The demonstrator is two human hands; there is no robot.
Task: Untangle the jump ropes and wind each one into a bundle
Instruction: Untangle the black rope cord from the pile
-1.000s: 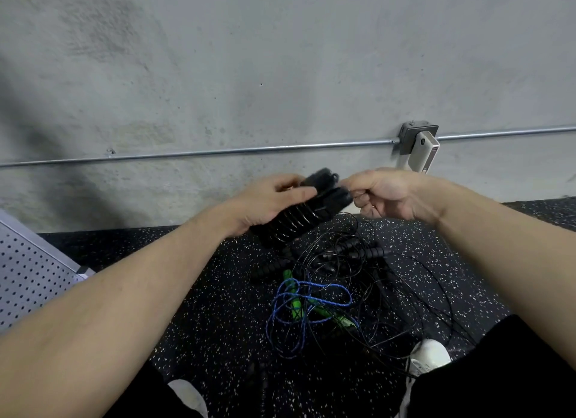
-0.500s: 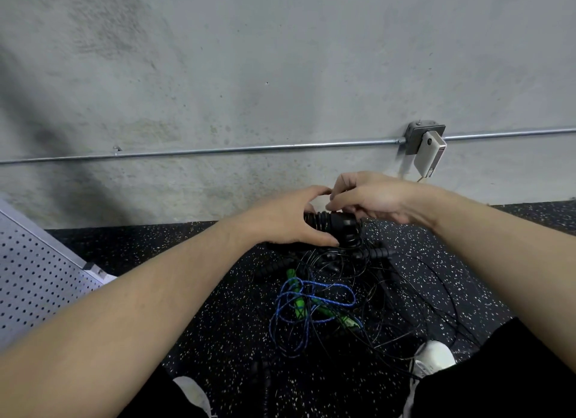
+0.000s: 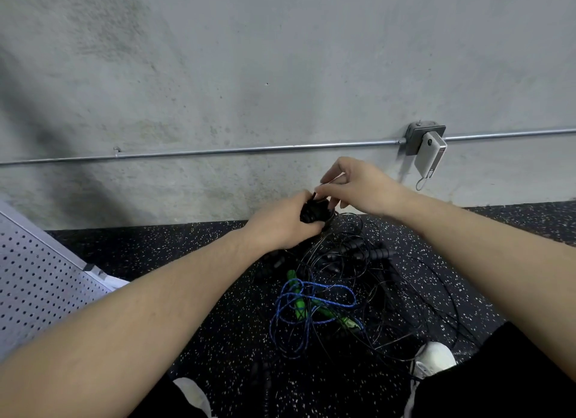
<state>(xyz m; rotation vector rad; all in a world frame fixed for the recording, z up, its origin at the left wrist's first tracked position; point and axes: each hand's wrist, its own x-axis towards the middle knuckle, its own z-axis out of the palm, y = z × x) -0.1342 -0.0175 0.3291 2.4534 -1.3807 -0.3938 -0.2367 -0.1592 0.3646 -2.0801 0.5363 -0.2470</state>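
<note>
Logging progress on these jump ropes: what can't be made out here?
- Black handles, head view: mostly covered by left hand.
- What right hand pinches: too thin.
- How many black ropes in the pile: overlapping loops.
- Shoes: cut off by legs.

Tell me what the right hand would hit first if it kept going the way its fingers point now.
The right hand points left and slightly down, so it would probably meet the black handles gripped in the left hand at once; it already pinches a thin cord there. Depth is hard to judge.
</note>
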